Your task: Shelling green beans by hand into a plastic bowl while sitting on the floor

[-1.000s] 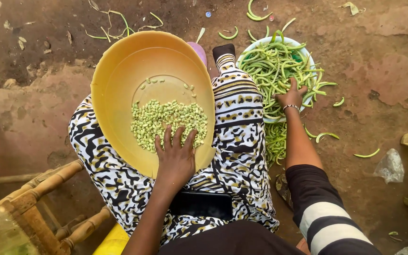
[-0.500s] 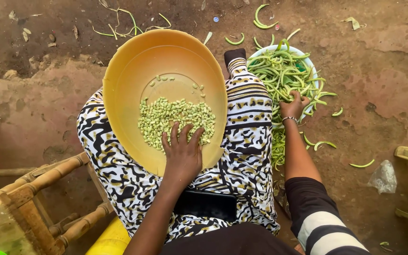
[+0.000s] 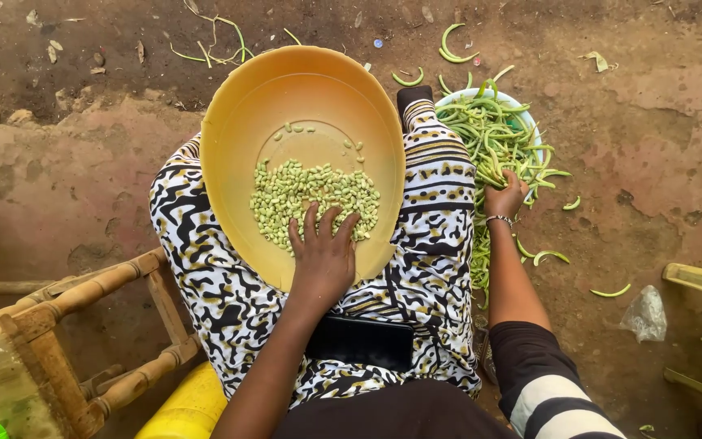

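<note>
The left hand (image 3: 324,258) lay open-fingered on shelled beans (image 3: 316,195) in a yellow basin (image 3: 237,146); the right hand (image 3: 504,197) grasped green pods (image 3: 489,134) from a white bowl (image 3: 522,110).

Black-and-white patterned skirt (image 3: 229,301), striped sleeve (image 3: 550,390), thin bracelet (image 3: 499,219) at the right wrist.

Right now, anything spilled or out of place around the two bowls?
Yes. Green pods lie loose on the dirt floor, beside and beyond the heaped white bowl where the right hand reaches. The shelled beans all sit inside the yellow basin, under the left hand.
</note>
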